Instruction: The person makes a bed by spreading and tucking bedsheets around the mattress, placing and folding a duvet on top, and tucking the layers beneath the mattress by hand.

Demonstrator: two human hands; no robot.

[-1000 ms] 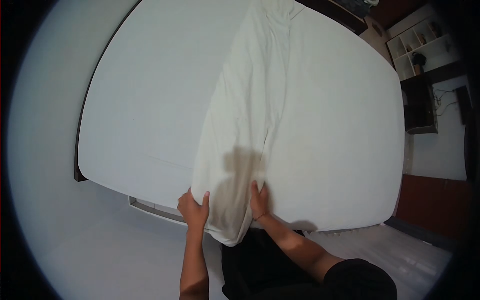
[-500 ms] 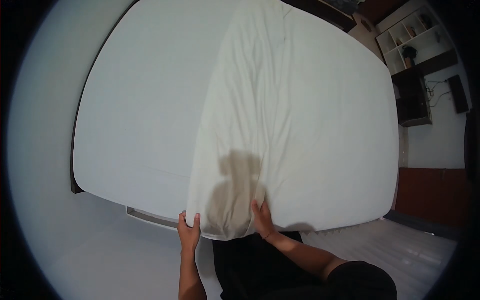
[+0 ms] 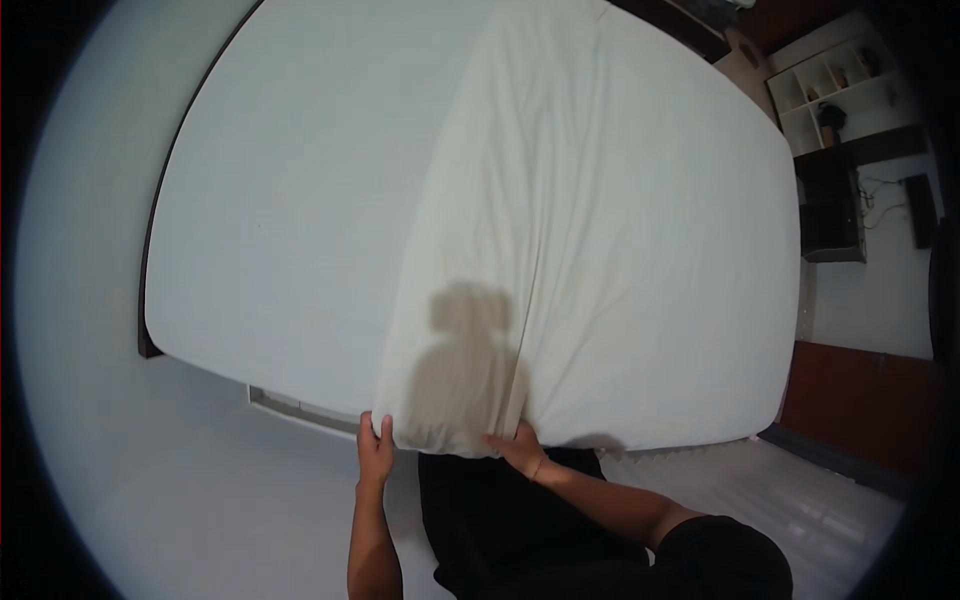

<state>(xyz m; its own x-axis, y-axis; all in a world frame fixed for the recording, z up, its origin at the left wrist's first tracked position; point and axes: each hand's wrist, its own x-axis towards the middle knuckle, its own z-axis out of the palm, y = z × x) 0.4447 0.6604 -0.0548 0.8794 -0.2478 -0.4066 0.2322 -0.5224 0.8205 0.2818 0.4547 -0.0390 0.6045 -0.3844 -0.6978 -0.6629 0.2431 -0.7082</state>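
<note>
A cream bedsheet (image 3: 455,200) lies gathered in a long wrinkled band across the white mattress (image 3: 290,190), from its far side to the near edge. At the band's left near corner my left hand (image 3: 376,452) pinches the sheet's edge between thumb and fingers. My right hand (image 3: 521,452) grips a fold at the near edge, a short way to the right, with some fingers hidden by the cloth. A shadow falls on the sheet between and above both hands.
Under the mattress's near side, a pale bed-frame rail (image 3: 305,412) shows. Shelves (image 3: 835,90) with small items, a dark wall unit (image 3: 833,225) and a reddish-brown panel (image 3: 855,395) stand at the right. Wrinkled translucent sheeting (image 3: 760,500) covers the floor at lower right.
My right hand has moved down and slightly left along the fold, its thumb now pointing left. My left hand keeps its corner. The view has shifted slightly.
</note>
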